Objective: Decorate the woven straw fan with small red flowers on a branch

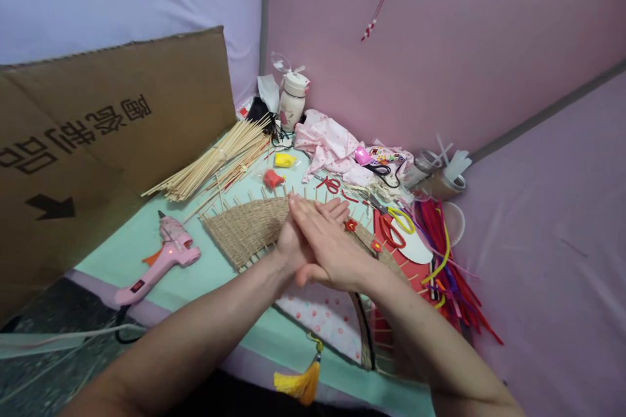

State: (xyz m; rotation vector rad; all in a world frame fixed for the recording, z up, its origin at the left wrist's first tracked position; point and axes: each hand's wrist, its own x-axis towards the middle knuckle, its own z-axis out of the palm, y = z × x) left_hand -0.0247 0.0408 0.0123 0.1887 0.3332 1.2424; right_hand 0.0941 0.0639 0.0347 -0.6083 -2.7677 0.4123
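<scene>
My left hand (291, 242) lies palm up with its fingers stretched out. Flat across it rests my right hand (330, 249), palm down and fingers straight. Whether anything sits between the palms is hidden. Beneath both hands is a fan-shaped piece woven from tan cord (244, 228) over thin sticks. Its lower part is white cloth with pink spots (323, 313), and a yellow tassel (300, 381) hangs at the near edge. Small red flowers (351, 226) lie on the woven band beside my right hand. Beyond my fingers are a red lump in clear wrapping (272, 178) and a yellow one (284, 160).
A pink glue gun (166, 257) lies at left near a cardboard box (117, 117). Bamboo sticks (215, 159), a white bottle (294, 101) and pink cloth (325, 140) are behind. Scissors (391, 231) and colourful pipe cleaners (447, 260) lie at right.
</scene>
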